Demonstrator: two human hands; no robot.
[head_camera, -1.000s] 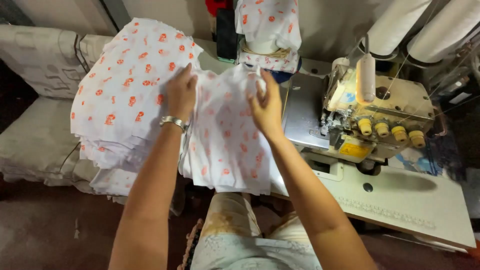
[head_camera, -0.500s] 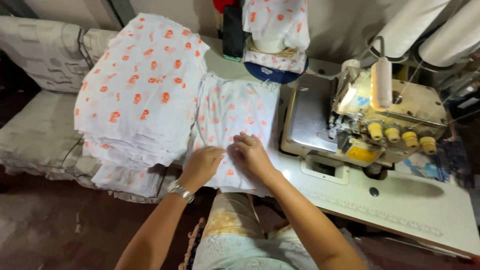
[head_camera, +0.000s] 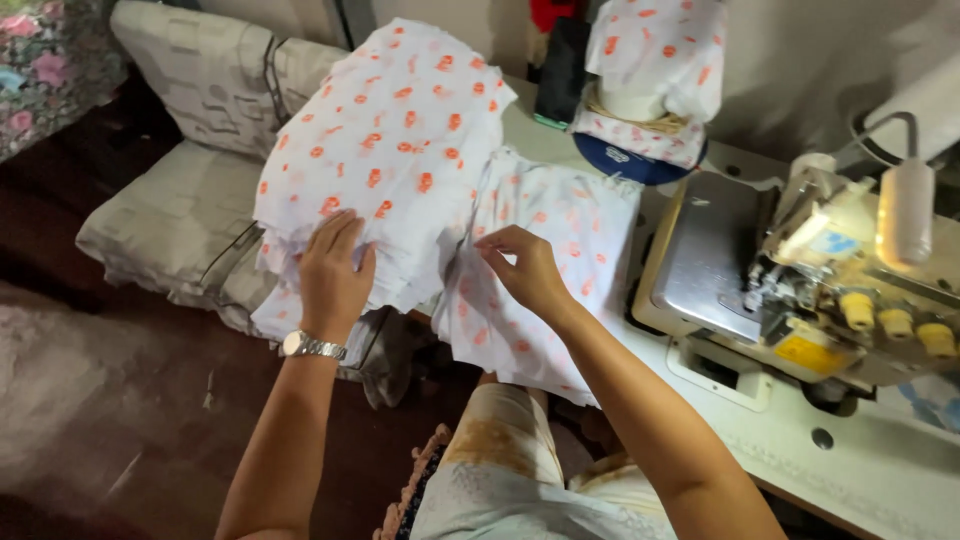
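A thick stack of white cloth pieces with orange flower print (head_camera: 385, 150) lies to the left of the sewing table. My left hand (head_camera: 333, 272), with a metal wristwatch, rests flat on the stack's front edge. A second, flatter pile of the same printed cloth (head_camera: 545, 250) hangs over the table's left edge. My right hand (head_camera: 522, 270) pinches the edge of its top piece between thumb and fingers.
An overlock sewing machine (head_camera: 820, 290) stands on the white table (head_camera: 880, 470) at the right, with a lamp above it. More printed cloth drapes over a cone (head_camera: 655, 60) behind. Grey cushioned seats (head_camera: 175, 210) lie at the left. My lap shows below.
My left hand has moved left from the flat pile onto the thick stack. My right hand has shifted up and taken hold of the flat pile's edge.
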